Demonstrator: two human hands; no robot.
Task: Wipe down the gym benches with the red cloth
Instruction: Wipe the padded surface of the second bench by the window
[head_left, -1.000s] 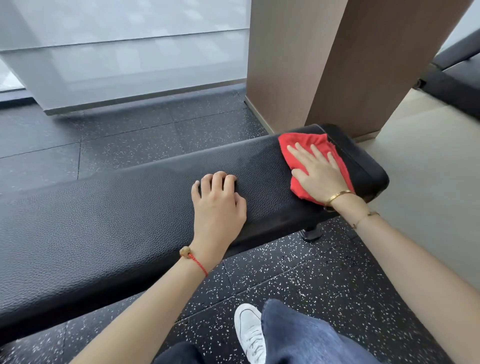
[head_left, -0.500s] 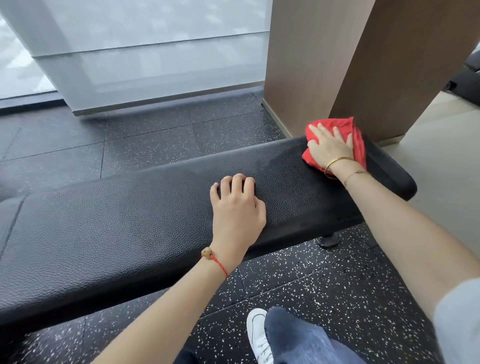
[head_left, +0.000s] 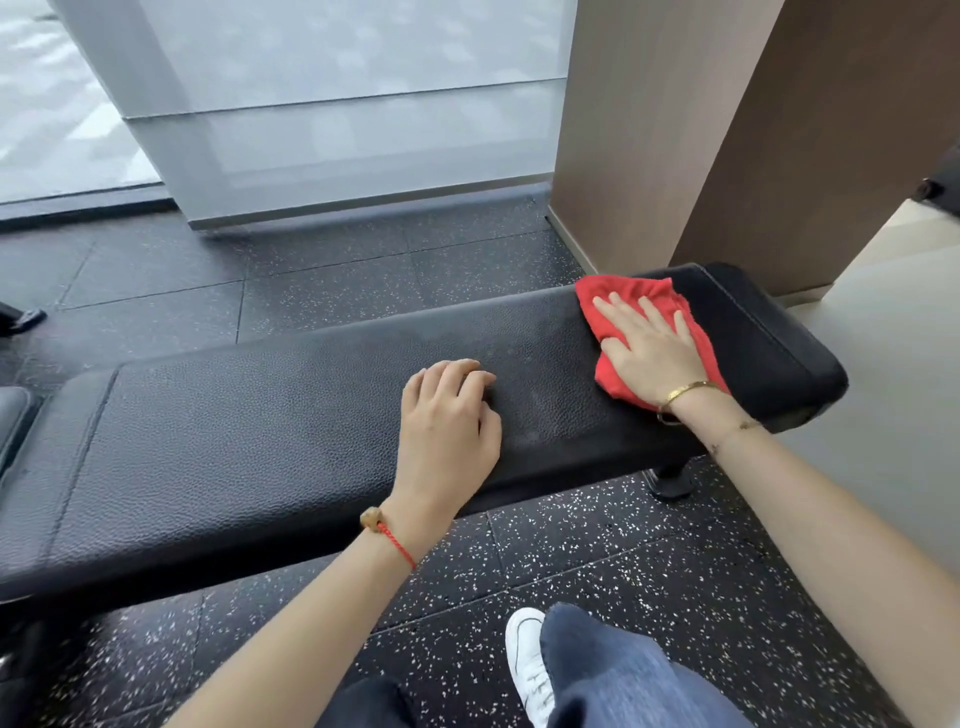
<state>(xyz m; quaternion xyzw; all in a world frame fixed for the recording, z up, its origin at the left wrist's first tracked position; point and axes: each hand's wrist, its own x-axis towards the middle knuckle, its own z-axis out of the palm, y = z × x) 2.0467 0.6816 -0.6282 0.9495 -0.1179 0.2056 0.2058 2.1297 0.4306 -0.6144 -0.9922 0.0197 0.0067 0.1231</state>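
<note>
A long black padded gym bench (head_left: 260, 426) runs across the view from lower left to right. The red cloth (head_left: 628, 293) lies flat on the bench top near its right end. My right hand (head_left: 649, 353) presses down on the cloth, fingers spread, covering most of it. My left hand (head_left: 447, 421) rests on the bare pad in the middle of the bench, fingers curled over its far edge, holding nothing. A damp dull patch shows on the pad between the two hands.
A wood-panelled column (head_left: 701, 130) stands just behind the bench's right end. A frosted glass wall (head_left: 337, 114) runs along the back. Speckled black rubber floor (head_left: 623, 571) lies around the bench. Another black pad (head_left: 13, 415) sits at the far left. My shoe (head_left: 527, 670) is below.
My right hand pushed the cloth to the far edge of the bench, then drew it back toward me and slightly left. My left hand stayed planted on the pad.
</note>
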